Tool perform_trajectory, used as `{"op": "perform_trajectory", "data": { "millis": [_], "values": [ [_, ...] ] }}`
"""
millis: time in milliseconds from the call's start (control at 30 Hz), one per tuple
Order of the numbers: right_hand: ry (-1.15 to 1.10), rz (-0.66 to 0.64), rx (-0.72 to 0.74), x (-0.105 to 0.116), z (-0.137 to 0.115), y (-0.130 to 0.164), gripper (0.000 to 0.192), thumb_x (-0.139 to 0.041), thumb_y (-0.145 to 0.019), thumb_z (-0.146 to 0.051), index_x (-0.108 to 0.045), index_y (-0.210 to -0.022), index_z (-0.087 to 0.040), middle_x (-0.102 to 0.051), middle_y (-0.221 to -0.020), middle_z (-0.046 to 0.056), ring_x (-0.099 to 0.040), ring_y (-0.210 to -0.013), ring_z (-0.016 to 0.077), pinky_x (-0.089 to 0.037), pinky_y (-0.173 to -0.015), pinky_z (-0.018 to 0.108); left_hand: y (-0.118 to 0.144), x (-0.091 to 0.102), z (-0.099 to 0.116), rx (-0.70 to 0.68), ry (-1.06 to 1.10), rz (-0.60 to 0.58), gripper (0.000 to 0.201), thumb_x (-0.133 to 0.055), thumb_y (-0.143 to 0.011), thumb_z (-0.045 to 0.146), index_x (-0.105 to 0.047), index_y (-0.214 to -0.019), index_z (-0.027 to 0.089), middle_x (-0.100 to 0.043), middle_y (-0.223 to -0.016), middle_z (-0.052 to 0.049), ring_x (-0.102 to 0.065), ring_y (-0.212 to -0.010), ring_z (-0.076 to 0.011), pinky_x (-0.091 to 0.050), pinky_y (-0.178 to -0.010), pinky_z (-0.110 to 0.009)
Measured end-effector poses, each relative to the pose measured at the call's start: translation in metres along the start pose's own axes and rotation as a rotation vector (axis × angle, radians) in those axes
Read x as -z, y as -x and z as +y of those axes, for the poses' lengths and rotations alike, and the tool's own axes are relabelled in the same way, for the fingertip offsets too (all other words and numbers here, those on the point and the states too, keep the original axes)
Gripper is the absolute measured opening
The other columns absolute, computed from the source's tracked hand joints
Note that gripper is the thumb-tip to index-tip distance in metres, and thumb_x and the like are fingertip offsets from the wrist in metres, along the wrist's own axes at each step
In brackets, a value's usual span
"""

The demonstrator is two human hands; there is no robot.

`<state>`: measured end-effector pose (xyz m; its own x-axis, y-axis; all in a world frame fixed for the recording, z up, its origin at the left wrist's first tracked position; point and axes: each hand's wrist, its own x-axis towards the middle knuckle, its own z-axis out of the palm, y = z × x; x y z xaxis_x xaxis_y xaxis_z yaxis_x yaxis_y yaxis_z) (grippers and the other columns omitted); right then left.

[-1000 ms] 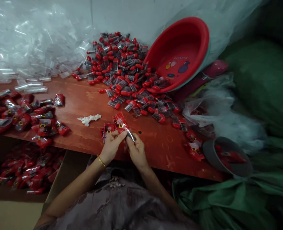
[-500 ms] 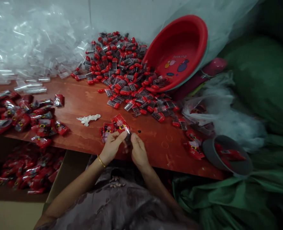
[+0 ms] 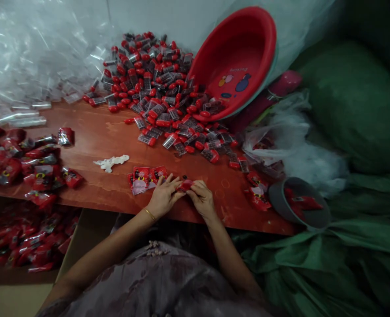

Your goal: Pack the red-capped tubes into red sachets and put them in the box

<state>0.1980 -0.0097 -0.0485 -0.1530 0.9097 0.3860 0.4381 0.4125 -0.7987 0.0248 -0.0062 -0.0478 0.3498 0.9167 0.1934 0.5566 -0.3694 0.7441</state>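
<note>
My left hand (image 3: 163, 197) and my right hand (image 3: 202, 200) meet over the front edge of the table. Between their fingertips they pinch a small red packet (image 3: 185, 185), partly covered by the fingers. The thumb and index finger of my left hand grip one side of it, and the other left fingers stretch outward. My right fingers close on its other end. Just left of my left hand, several flat red printed packets (image 3: 141, 179) lie overlapping on the table.
Behind my hands is a heap of red-capped clear containers (image 3: 161, 88), reaching a tipped red basin (image 3: 237, 57). Wrapped red packs (image 3: 42, 176) cover the table's left side, above a filled box (image 3: 71, 246). A white scrap (image 3: 111, 163) lies mid-table. A grey bowl (image 3: 276, 204) stands at right.
My hands have turned and the small packet between them now shows red across the fingertips. My left fingers have spread outward. The whole view has shifted slightly, moving the table things left and up.
</note>
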Motion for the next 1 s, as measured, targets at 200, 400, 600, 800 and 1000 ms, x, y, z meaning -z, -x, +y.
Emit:
{"op": "perform_trajectory", "data": {
  "millis": [200,400,600,800,1000],
  "values": [
    [0.099,-0.107,0.074,0.005,0.008,0.002,0.034,-0.048,-0.09,-0.046,-0.072,-0.081,-0.023,-0.066,-0.07,0.004,-0.054,-0.072,0.0182,-0.043,-0.07,0.034,0.004,-0.002,-0.002,-0.048,-0.191,0.001,0.037,-0.057,-0.085,0.037,-0.061,-0.118,0.021,-0.06,-0.127,-0.01,-0.039,-0.132,-0.0294,-0.021,-0.111,-0.056],
    [0.147,-0.096,0.088,0.004,0.006,0.003,0.026,-0.05,-0.089,-0.038,-0.07,-0.086,-0.022,-0.067,-0.072,0.004,-0.057,-0.071,0.0174,-0.045,-0.074,0.036,0.002,0.003,0.003,-0.026,-0.235,-0.021,0.037,-0.058,-0.083,0.039,-0.062,-0.118,0.026,-0.059,-0.128,-0.008,-0.038,-0.133,-0.0317,-0.02,-0.11,-0.059],
    [0.129,0.035,0.045,0.002,0.006,0.006,0.021,-0.05,-0.087,-0.031,-0.07,-0.085,-0.024,-0.069,-0.071,0.002,-0.061,-0.064,0.0153,-0.046,-0.086,0.043,-0.001,0.007,0.007,-0.014,-0.239,-0.039,0.038,-0.058,-0.083,0.04,-0.062,-0.117,0.024,-0.06,-0.127,-0.01,-0.036,-0.134,-0.0326,-0.017,-0.109,-0.062],
    [0.27,0.026,0.096,0.006,-0.007,-0.001,0.014,-0.056,-0.081,-0.024,-0.068,-0.074,-0.025,-0.067,-0.065,-0.001,-0.059,-0.061,0.0134,-0.039,-0.098,0.048,-0.002,0.011,0.012,0.008,-0.235,-0.025,0.044,-0.059,-0.082,0.041,-0.059,-0.121,0.02,-0.061,-0.126,-0.012,-0.038,-0.132,-0.0342,-0.018,-0.109,-0.061],
    [0.262,0.061,0.069,-0.001,-0.011,0.001,0.014,-0.055,-0.08,-0.022,-0.066,-0.073,-0.026,-0.062,-0.061,-0.002,-0.055,-0.059,0.0139,-0.033,-0.104,0.054,-0.001,0.009,0.007,-0.053,-0.151,0.031,0.028,-0.06,-0.083,0.032,-0.065,-0.109,0.021,-0.071,-0.107,-0.009,-0.052,-0.122,-0.0282,-0.023,-0.11,-0.057]
  ]
}}
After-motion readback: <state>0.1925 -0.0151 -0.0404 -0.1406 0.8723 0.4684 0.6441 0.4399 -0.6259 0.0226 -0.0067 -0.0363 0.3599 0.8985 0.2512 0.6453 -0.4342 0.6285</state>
